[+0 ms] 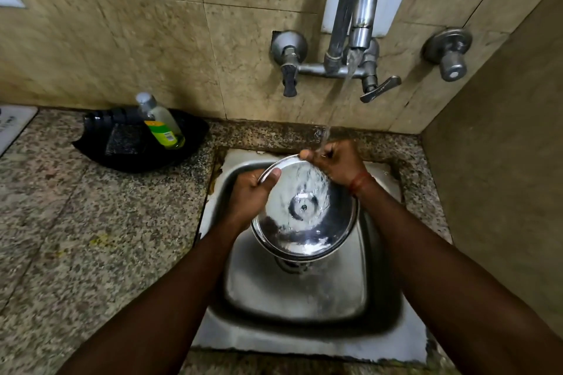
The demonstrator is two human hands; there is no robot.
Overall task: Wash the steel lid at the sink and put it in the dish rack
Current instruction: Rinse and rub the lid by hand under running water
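- Over the steel sink (304,295), both hands hold the steel lid (304,210) tilted, its hollow inner face toward the camera, the far rim raised and the near rim low above the drain.
- The left hand (253,195) grips the lid's left rim, thumb laid over the edge on the inner face; the other fingers are behind the lid and cannot be seen.
- The right hand (335,161) clasps the far rim, fingers curled over the edge. A red thread (359,181) circles that wrist.
- Water (350,67) runs from the tap spout (361,9) and lands at the right hand, then sheets across the lid; the ripples blur the lid's centre, where a small dark rivet point shows.
- The lid covers most of the drain (292,265); only its near edge peeks out.
- On the granite counter (76,222) to the left, a clear bottle (161,122) with a green-yellow label leans in a black tray (137,149); the label's print is too small to read.
- A white object (12,125) is cut off by the left edge.
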